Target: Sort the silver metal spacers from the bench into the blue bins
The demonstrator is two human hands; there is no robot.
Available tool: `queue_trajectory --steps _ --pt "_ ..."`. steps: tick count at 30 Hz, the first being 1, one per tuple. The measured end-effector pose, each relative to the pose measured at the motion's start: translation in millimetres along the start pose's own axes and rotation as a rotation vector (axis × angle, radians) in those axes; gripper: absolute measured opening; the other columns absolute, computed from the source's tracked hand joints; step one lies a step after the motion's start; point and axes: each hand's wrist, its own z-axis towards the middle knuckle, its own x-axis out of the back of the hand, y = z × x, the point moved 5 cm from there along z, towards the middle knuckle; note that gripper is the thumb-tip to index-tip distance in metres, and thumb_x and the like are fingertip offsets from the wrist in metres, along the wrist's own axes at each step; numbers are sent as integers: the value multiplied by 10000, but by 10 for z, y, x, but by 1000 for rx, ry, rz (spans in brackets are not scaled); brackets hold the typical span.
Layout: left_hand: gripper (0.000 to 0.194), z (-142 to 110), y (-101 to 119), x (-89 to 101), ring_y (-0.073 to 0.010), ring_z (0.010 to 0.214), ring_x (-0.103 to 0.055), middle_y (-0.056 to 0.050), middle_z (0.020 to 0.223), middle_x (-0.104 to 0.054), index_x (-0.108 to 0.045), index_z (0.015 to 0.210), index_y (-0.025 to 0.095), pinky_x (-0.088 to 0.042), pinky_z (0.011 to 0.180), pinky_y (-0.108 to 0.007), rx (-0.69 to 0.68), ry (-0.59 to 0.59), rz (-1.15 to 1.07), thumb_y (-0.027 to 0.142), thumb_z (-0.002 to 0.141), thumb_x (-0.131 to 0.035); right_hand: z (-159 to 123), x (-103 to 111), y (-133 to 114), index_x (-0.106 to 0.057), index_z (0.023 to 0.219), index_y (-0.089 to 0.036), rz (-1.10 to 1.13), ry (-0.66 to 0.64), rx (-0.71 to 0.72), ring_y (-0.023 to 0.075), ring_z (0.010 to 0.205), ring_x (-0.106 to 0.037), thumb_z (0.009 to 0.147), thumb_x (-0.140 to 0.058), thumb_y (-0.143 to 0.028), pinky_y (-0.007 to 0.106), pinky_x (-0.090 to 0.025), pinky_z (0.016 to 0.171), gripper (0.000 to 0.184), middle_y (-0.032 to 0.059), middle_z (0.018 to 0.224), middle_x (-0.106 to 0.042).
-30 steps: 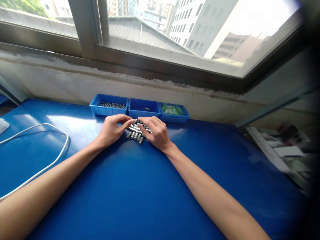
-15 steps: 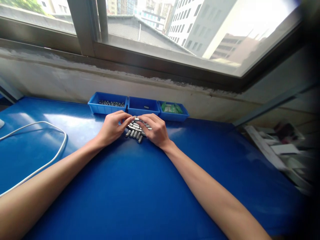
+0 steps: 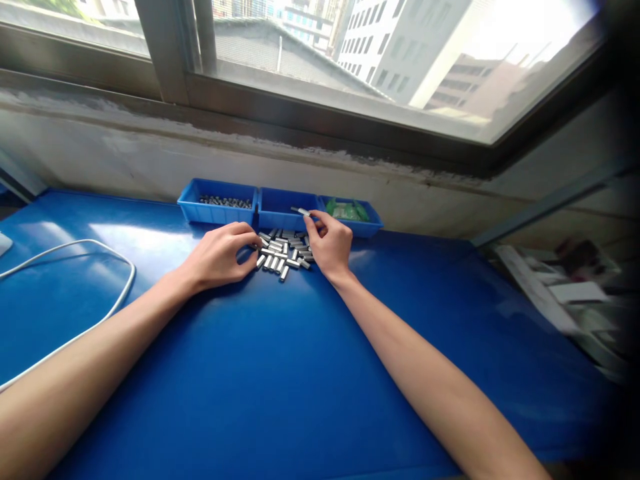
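Observation:
My right hand (image 3: 330, 241) pinches a short silvery metal rod (image 3: 303, 211) between thumb and fingers, over the front part of the middle blue bin (image 3: 283, 219). Below and left of it, a loose pile of similar metal rods (image 3: 278, 253) lies on the blue table. At the pile's left edge is my left hand (image 3: 230, 252), fingers curved and the thumb tip apart from the index fingertip. Those fingertips are close to the nearest rods; I make out nothing held there.
A left blue bin (image 3: 215, 212) contains many small metal parts. Green-and-clear plastic packets (image 3: 350, 210) fill the right bin (image 3: 367, 229). A white cable (image 3: 131, 280) curves across the table's left side. Behind the bins are a wall and window; blurred items (image 3: 575, 293) sit at right.
My hands were together over the pile, fingertips around a metal piece. Now they are apart: the right has moved up to the middle bin with a rod, the left slightly down beside the pile.

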Motion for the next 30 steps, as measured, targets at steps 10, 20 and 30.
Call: queue_trajectory --steps 10,20,30 --pt "222 2 -108 8 -224 981 -658 -75 1053 -721 -720 1078 196 -511 893 -342 -11 70 -93 294 973 -551 -1 0 -61 -755 1088 -208 51 -45 31 164 614 -644 978 -547 -412 297 -517 683 311 28 803 -758" --pt "391 58 -169 -42 -209 870 -738 -79 948 -768 -739 1022 154 -602 851 -317 374 362 -745 421 756 -842 -111 9 -282 -668 1175 -209 129 -113 329 133 591 -569 985 -528 -286 280 -509 688 248 3 818 -709" --pt "467 57 -108 -31 -214 716 -756 -60 793 -773 -715 1029 158 -613 700 -284 462 292 -858 512 747 -834 -248 -9 -477 -676 1196 -168 27 -230 663 186 863 -695 1008 -564 -342 308 -533 819 279 75 976 -757"
